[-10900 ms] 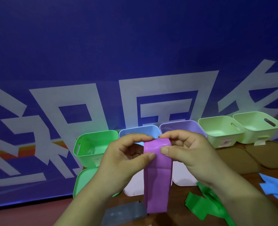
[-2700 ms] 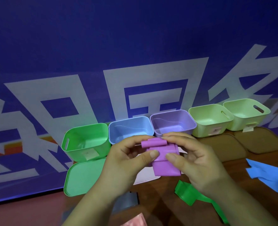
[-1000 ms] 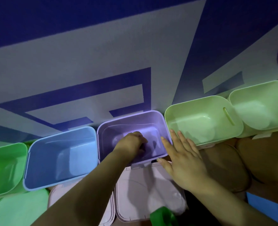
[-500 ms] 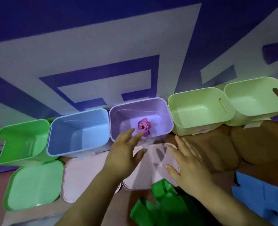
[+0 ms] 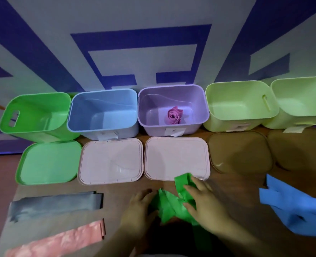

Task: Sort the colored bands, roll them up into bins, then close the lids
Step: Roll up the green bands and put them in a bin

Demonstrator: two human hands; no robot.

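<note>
The crumpled green band [image 5: 169, 204] lies on the table's near middle. My left hand [image 5: 137, 208] grips its left edge, and my right hand [image 5: 204, 203] holds its right part between thumb and fingers. A rolled purple band [image 5: 173, 118] sits inside the purple bin [image 5: 144, 115]. A green bin [image 5: 34, 115], a blue bin [image 5: 103, 112] and two light green bins [image 5: 240, 106] [image 5: 301, 102] stand open in the same back row. Flat on the table lie a grey band [image 5: 55, 203], a pink band [image 5: 57, 240] and a blue band [image 5: 292, 210].
Lids lie in front of the bins: a green lid [image 5: 49, 162], two pink lids [image 5: 110, 160] [image 5: 175, 156] and two brown lids [image 5: 240, 153] [image 5: 300, 149]. A blue and white banner wall [image 5: 153, 43] rises right behind the bins.
My left hand dropped the rolled purple band in the purple bin and pulled back. Both hands have moved down from the pink lid onto the green band.
</note>
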